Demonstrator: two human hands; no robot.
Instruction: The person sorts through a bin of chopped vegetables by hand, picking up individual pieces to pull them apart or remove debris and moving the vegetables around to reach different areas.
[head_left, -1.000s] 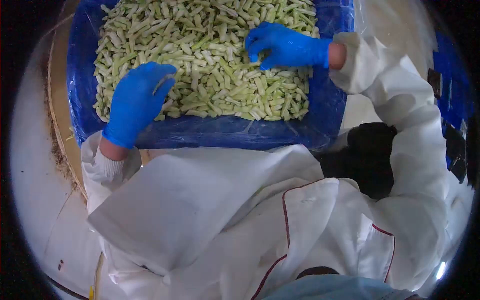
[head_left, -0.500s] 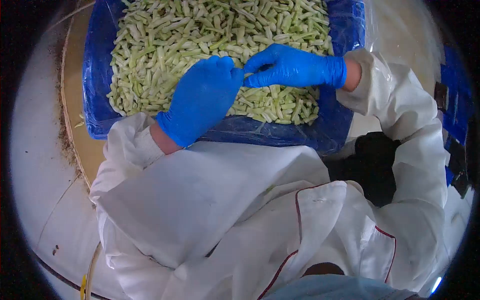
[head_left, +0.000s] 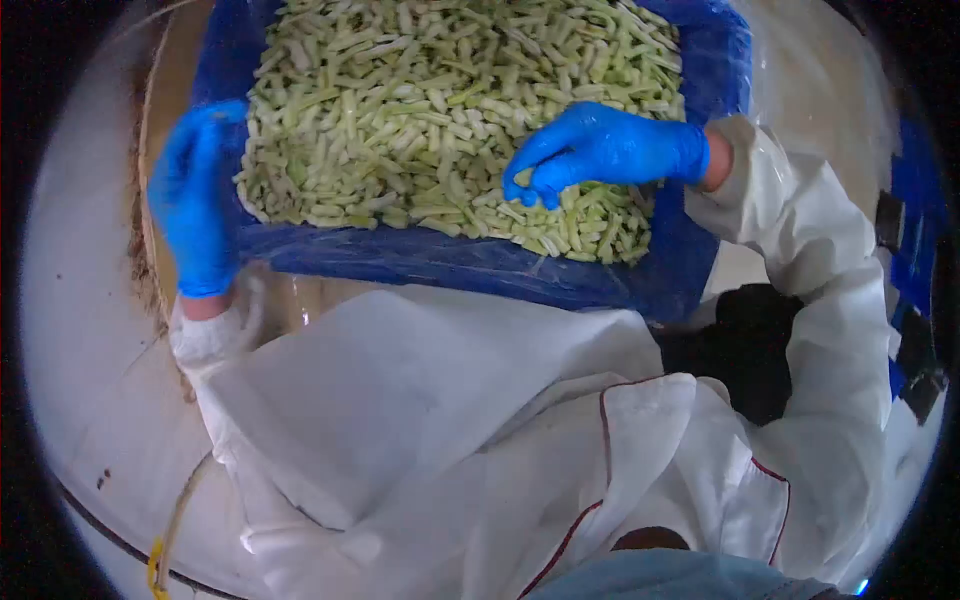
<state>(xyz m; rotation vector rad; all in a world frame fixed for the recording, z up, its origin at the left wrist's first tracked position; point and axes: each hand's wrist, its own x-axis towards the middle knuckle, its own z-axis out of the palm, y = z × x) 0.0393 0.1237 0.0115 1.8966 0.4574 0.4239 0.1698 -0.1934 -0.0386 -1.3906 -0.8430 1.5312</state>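
Note:
A blue crate [head_left: 460,262] with a clear plastic liner is filled with short, pale green cut vegetable pieces [head_left: 400,120]. My right hand [head_left: 610,148], in a blue glove, is over the right part of the heap. Its thumb and fingers are closed on a pale green vegetable piece [head_left: 523,177], partly hidden by the fingers. At the crate's left rim is my left hand [head_left: 198,200], also gloved in blue. Its fingers point up and toward the crate, blurred, and whether anything is between them does not show.
The crate rests on a tan surface [head_left: 320,298] with a worn, stained edge at left. Beyond that edge lies a pale floor [head_left: 85,330]. A yellow item [head_left: 156,568] shows at the lower left, and blue objects [head_left: 918,190] are at the far right.
My left hand has moved from beside the right hand out to the crate's left rim. My right hand has shifted slightly right and down, and a vegetable piece now shows in it.

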